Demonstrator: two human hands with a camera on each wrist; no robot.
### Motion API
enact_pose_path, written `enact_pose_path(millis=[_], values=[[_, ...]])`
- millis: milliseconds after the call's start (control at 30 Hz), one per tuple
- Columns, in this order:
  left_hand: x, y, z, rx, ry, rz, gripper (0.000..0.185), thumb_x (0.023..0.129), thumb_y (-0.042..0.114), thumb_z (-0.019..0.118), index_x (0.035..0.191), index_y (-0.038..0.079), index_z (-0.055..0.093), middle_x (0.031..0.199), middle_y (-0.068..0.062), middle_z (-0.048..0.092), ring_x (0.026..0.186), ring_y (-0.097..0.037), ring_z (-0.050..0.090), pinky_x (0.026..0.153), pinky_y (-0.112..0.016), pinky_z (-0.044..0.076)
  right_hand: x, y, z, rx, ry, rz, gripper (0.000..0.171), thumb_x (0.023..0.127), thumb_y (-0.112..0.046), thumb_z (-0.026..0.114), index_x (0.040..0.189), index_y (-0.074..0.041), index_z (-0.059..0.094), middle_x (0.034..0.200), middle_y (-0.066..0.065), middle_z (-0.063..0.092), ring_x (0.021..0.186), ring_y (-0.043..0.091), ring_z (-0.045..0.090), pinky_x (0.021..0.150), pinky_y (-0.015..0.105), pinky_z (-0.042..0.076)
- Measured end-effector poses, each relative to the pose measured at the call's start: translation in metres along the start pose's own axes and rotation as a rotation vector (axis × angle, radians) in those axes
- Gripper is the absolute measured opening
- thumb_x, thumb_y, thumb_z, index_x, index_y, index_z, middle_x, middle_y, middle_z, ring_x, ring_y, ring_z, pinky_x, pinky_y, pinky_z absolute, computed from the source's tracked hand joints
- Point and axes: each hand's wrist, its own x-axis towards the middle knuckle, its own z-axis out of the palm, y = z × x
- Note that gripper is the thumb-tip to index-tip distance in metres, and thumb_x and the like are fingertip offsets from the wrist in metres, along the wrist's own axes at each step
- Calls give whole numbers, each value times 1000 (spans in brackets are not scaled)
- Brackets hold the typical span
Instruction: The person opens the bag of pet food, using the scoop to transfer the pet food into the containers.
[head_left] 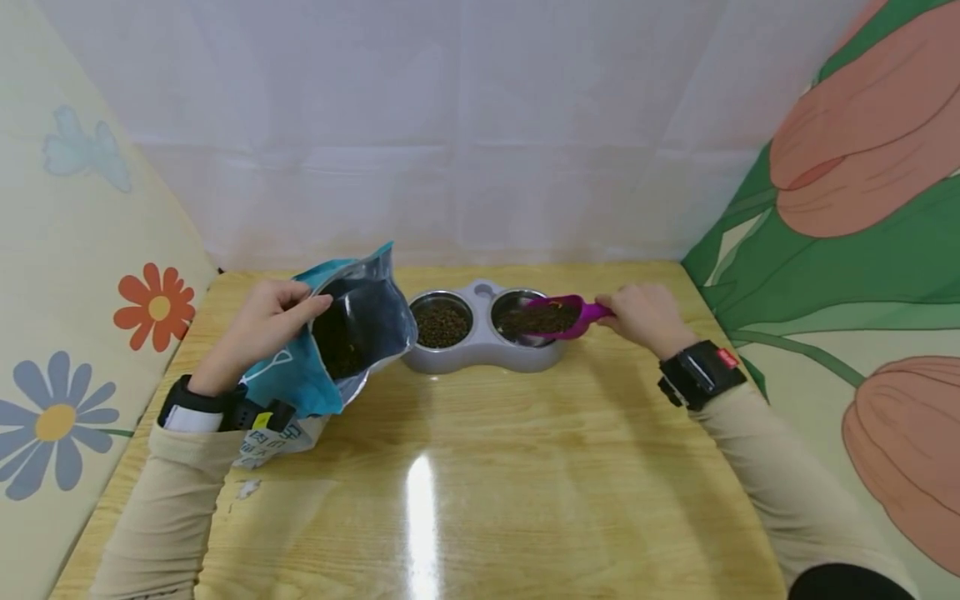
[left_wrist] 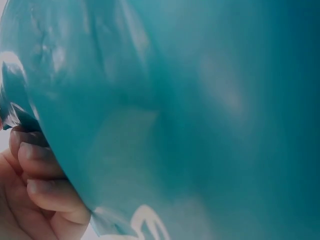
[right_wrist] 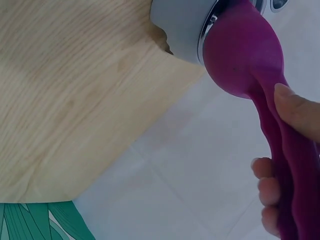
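A teal pet-food bag [head_left: 341, 346] with a silver lining stands open on the left of the wooden table [head_left: 480, 467]. My left hand [head_left: 262, 329] grips its open rim; the left wrist view shows my fingers [left_wrist: 42, 177] curled on the teal bag [left_wrist: 190, 115]. A grey double feeder [head_left: 480, 346] holds two steel bowls, both with brown kibble [head_left: 442, 323]. My right hand [head_left: 641, 315] grips the handle of a purple scoop [head_left: 558, 317] full of kibble, held over the right bowl [head_left: 517, 325]. The right wrist view shows the scoop [right_wrist: 245, 55] against the feeder's rim [right_wrist: 182, 30].
A white curtain hangs behind the table. Flower-print panels stand at the left and right sides. The table's right edge [right_wrist: 125, 155] drops to a pale tiled floor [right_wrist: 200, 190]. A small white scrap [head_left: 246, 487] lies near the left sleeve.
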Motion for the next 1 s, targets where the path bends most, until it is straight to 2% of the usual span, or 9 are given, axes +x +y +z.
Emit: enact_pose_path(millis=[200,433,667,767,900,1000], values=[[-1,0,0,9,-10,-2,38,90,10,54,55,7,39,50,2,28,43,-16,32,42,-29,24,6,0,-5,-33,-18,-29,25,70,-20,77,70,-10,54,58,5,51,46,20,45,40,36,34],[0,1,0,17,-26,-27,37,90,8,54,56,6,40,51,2,29,44,-16,33,43,-28,25,12,-4,-16,-86,-36,-63,22,70,-16,76,69,-8,57,59,7,52,49,22,49,43,37,39],[0,-1,0,16,-34,-27,37,90,6,52,56,5,39,51,2,28,43,-15,32,43,-28,23,21,-9,-21,-136,-23,-105,27,67,-10,76,59,-10,50,55,6,51,47,21,49,42,37,41],[1,-1,0,23,-37,-40,36,90,7,54,57,6,40,51,2,28,43,-15,33,42,-27,24,25,-12,-23,-172,-32,-124,30,68,-4,72,55,-11,46,52,4,48,47,19,47,43,35,41],[1,0,-1,18,-38,-40,36,90,10,54,57,7,41,51,1,29,44,-16,33,42,-27,24,28,-13,-25,-204,-28,-148,32,71,8,61,52,-12,42,51,3,44,47,19,45,44,34,41],[0,0,-1,5,-38,-31,36,91,11,53,57,6,40,51,1,28,43,-16,33,42,-28,24,30,-14,-26,-234,-30,-167,32,72,12,57,53,-11,44,52,3,47,50,19,46,48,33,43]])
